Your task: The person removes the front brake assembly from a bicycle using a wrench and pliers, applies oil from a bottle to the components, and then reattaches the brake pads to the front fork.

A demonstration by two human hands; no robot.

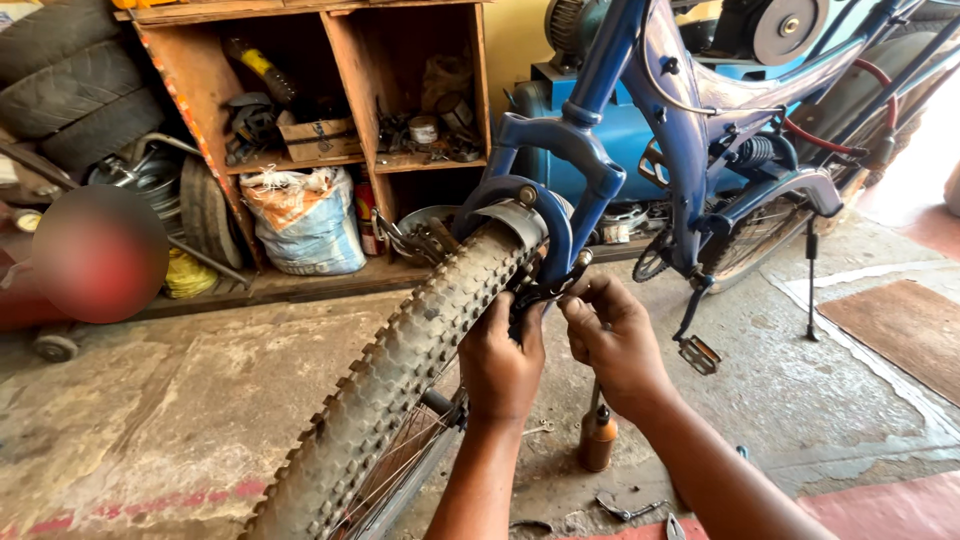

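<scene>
A blue bicycle (pixel 690 130) stands on its kickstand with the knobby front tyre (pixel 400 370) pointing toward me. Both my hands work at the black brake caliper (pixel 548 288) beside the tyre, just below the blue fork (pixel 560 190). My left hand (pixel 502 362) is closed around the caliper's lower arm, against the tyre's side. My right hand (pixel 612 335) pinches the caliper's upper end with its fingertips. The part under my fingers is hidden.
A small brown oil bottle (pixel 598 438) stands on the concrete floor below my hands, with pliers (pixel 625 508) near it. A wooden shelf (pixel 330 150) with parts, a white sack (pixel 305 220) and stacked tyres (pixel 75 85) fill the back left. A pedal (pixel 698 352) hangs right.
</scene>
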